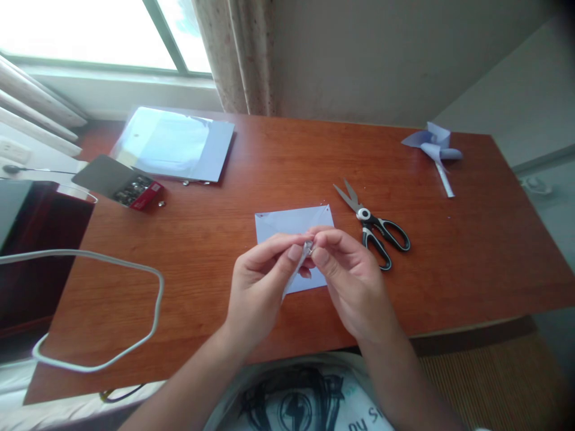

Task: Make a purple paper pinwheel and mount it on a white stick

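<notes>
A thin white rolled paper stick (294, 276) slants up between the thumb and fingers of my left hand (256, 287), which is closed on it. At its upper end, the fingertips of my right hand (354, 278) pinch a small shiny thumbtack (311, 252), mostly hidden by the fingers. Both hands meet above a square sheet of pale paper (290, 221) lying on the table, with small dark marks near its two far corners. To the right of my right hand rest scissors (363, 214) with black-and-white handles, their blades apart.
A finished paper pinwheel (433, 143) lies at the far right of the wooden table (278, 161). At the back left are a clear sleeve with paper sheets (179, 143) and an open red box of thumbtacks (139, 190), with loose tacks nearby. A white cable (159, 293) loops across the left side.
</notes>
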`<state>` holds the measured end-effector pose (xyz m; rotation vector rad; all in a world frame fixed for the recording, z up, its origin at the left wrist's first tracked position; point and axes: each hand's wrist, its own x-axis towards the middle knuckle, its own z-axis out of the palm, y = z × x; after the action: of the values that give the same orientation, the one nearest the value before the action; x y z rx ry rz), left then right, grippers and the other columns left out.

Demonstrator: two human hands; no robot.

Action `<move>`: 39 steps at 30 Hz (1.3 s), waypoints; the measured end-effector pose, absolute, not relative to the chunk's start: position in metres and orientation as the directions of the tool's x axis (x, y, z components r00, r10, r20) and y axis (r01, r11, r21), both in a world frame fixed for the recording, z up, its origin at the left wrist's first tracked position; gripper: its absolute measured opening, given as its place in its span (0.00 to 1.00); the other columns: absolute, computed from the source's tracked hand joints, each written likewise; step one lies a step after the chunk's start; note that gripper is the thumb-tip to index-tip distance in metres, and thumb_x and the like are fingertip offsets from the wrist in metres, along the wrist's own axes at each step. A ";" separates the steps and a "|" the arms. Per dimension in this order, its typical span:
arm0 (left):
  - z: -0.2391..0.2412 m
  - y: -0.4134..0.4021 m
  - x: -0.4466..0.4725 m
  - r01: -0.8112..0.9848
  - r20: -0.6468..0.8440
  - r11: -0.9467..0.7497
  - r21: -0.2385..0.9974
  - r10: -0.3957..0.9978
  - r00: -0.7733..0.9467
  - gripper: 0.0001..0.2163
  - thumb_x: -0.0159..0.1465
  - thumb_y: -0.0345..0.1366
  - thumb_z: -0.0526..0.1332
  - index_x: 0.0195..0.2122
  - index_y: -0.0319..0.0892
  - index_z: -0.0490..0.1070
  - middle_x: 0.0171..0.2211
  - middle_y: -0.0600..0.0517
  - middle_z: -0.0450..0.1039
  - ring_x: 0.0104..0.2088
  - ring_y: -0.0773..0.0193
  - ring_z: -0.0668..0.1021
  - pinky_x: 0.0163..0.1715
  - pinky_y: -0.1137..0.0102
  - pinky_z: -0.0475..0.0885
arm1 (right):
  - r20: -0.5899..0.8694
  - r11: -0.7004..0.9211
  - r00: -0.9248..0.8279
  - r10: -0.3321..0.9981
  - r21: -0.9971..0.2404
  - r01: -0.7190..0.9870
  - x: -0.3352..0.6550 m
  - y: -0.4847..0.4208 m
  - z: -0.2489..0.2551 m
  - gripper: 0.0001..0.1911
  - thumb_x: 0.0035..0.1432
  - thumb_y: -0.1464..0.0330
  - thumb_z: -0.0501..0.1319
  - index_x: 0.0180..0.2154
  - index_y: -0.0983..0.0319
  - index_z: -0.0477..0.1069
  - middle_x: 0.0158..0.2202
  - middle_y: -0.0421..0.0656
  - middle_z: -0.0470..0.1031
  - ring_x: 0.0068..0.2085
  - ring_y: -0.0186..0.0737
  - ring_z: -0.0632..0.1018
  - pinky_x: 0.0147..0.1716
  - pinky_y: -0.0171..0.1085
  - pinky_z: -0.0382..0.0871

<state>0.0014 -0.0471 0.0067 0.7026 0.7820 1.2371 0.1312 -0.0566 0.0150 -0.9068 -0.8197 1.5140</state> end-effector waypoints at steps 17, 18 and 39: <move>0.013 -0.042 -0.002 -0.651 -0.278 0.385 0.655 0.923 0.266 0.03 0.57 0.34 0.76 0.33 0.44 0.85 0.29 0.53 0.77 0.26 0.71 0.78 0.27 0.77 0.75 | -0.103 -0.141 -0.105 0.989 -0.867 -0.478 0.130 -0.061 0.013 0.04 0.67 0.70 0.64 0.40 0.56 0.78 0.44 0.39 0.72 0.37 0.29 0.75 0.37 0.30 0.76; 0.014 -0.042 -0.002 -0.644 -0.278 0.386 0.660 0.923 0.267 0.03 0.57 0.34 0.76 0.32 0.44 0.85 0.29 0.53 0.77 0.26 0.71 0.78 0.27 0.77 0.75 | -0.108 -0.149 -0.113 0.988 -0.867 -0.476 0.131 -0.061 0.014 0.04 0.67 0.70 0.64 0.40 0.56 0.78 0.44 0.39 0.72 0.37 0.30 0.75 0.38 0.31 0.76; 0.012 -0.044 -0.003 -0.617 -0.186 0.335 0.712 0.937 0.294 0.02 0.59 0.33 0.75 0.34 0.46 0.86 0.30 0.52 0.76 0.28 0.69 0.79 0.26 0.77 0.75 | -0.116 -0.152 -0.108 0.987 -0.878 -0.455 0.134 -0.065 0.018 0.02 0.67 0.67 0.65 0.39 0.57 0.77 0.44 0.40 0.71 0.39 0.33 0.74 0.38 0.33 0.73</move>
<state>-0.0029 -0.0440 0.0119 0.5779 0.6566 1.1143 0.1336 -0.0649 0.0181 -0.9011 -0.8289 1.5555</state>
